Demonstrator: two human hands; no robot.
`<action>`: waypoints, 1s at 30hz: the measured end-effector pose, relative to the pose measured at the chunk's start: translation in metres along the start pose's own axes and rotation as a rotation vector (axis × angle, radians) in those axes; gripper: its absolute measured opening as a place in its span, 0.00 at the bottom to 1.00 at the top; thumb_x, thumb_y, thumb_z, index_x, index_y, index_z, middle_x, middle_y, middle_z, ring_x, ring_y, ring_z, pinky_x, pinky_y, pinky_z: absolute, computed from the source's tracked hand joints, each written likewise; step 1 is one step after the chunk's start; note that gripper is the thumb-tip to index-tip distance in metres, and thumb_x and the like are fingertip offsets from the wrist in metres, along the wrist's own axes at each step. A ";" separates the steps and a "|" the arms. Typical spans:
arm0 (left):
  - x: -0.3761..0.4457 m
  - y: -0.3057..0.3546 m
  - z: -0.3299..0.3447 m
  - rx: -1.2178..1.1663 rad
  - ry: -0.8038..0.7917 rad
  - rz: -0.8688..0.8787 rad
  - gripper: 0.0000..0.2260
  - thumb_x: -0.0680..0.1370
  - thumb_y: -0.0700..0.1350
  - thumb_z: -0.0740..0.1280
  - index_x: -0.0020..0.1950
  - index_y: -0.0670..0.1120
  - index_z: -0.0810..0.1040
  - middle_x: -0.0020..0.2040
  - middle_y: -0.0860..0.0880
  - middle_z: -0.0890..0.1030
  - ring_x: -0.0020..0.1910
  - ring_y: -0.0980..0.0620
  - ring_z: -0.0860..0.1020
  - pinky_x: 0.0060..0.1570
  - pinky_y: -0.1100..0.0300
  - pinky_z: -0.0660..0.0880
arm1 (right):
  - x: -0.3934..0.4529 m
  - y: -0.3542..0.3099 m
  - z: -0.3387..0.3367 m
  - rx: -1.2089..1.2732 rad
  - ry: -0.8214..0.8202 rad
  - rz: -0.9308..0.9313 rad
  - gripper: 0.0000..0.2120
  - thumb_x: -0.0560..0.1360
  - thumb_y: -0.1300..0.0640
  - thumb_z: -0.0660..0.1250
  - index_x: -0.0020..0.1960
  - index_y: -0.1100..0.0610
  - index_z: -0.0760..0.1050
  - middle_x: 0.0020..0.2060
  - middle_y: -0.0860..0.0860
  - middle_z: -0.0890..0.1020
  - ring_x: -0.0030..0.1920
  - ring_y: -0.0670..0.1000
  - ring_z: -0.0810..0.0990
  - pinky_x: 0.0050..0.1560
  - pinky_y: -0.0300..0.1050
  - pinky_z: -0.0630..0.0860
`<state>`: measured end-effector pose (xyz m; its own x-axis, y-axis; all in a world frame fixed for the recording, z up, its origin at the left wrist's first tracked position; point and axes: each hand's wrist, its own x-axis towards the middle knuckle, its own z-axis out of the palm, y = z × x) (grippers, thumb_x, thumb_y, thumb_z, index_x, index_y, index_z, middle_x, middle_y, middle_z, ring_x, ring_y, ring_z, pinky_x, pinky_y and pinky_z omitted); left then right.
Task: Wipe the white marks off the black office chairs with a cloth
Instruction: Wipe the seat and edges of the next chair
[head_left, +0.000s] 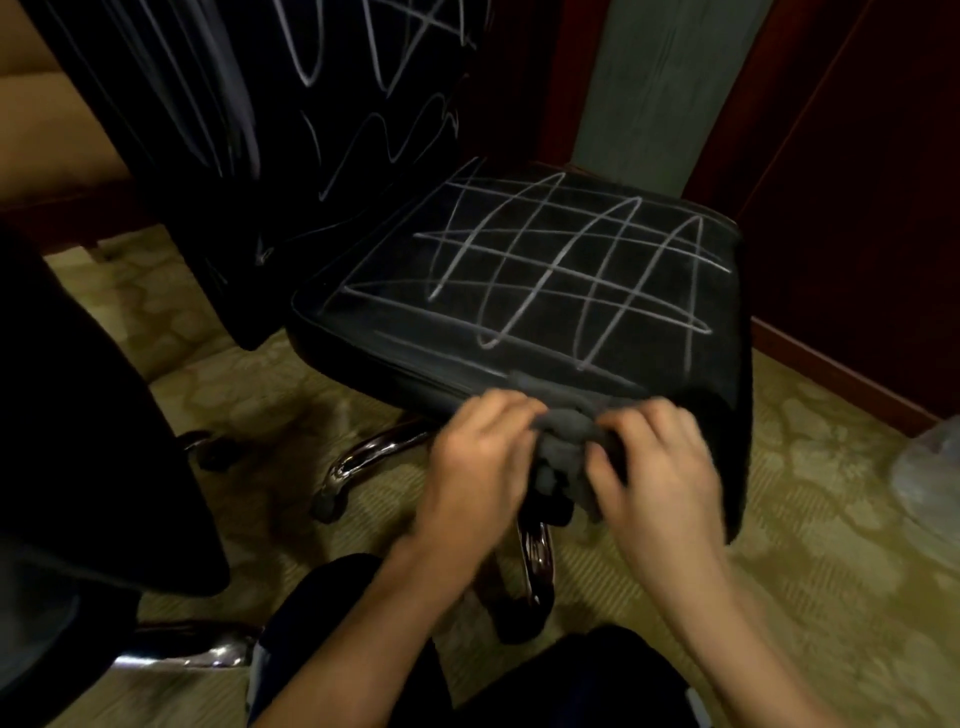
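A black office chair stands in front of me, its seat (395, 317) covered by crossing white marks (566, 265). Its backrest (332, 114) at the upper left carries wavy white lines too. A bunched dark grey cloth (563, 441) hangs at the seat's near edge. My left hand (480, 462) and my right hand (662, 467) both grip the cloth, one on each side, just below the seat's front rim. The lower part of the cloth is partly hidden between my hands.
The chair's chrome base legs (363, 457) and castors rest on patterned olive carpet (821, 545). A second black chair (88, 441) fills the left side, with its chrome leg (197, 657) at the bottom. Dark red wood panels (857, 208) stand at the right. A pale translucent object (930, 467) sits at the right edge.
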<state>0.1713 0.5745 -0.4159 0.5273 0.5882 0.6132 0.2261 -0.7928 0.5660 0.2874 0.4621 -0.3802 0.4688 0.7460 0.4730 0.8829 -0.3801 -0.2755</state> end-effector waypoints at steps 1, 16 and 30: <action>0.005 -0.011 -0.007 0.035 0.027 -0.026 0.08 0.78 0.37 0.67 0.56 0.40 0.83 0.53 0.45 0.81 0.52 0.48 0.80 0.60 0.61 0.74 | 0.009 -0.011 0.008 0.013 -0.012 -0.016 0.08 0.73 0.56 0.69 0.50 0.58 0.78 0.46 0.55 0.76 0.48 0.58 0.75 0.47 0.56 0.76; -0.003 0.047 0.033 -0.085 -0.060 -0.025 0.10 0.78 0.40 0.64 0.55 0.42 0.82 0.51 0.47 0.80 0.51 0.48 0.80 0.53 0.51 0.78 | -0.010 0.040 -0.025 -0.089 -0.012 0.045 0.09 0.70 0.62 0.72 0.50 0.61 0.77 0.44 0.56 0.75 0.45 0.58 0.73 0.44 0.53 0.73; 0.023 -0.089 -0.090 0.274 0.098 -0.240 0.09 0.74 0.32 0.72 0.53 0.39 0.84 0.48 0.43 0.83 0.47 0.47 0.81 0.54 0.70 0.68 | 0.065 -0.113 0.077 0.100 -0.070 -0.206 0.10 0.72 0.58 0.69 0.52 0.59 0.79 0.47 0.56 0.77 0.49 0.59 0.76 0.49 0.53 0.74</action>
<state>0.0901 0.6726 -0.4024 0.3545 0.7646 0.5383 0.5516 -0.6359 0.5398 0.2155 0.5956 -0.3827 0.2734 0.8394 0.4698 0.9510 -0.1626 -0.2630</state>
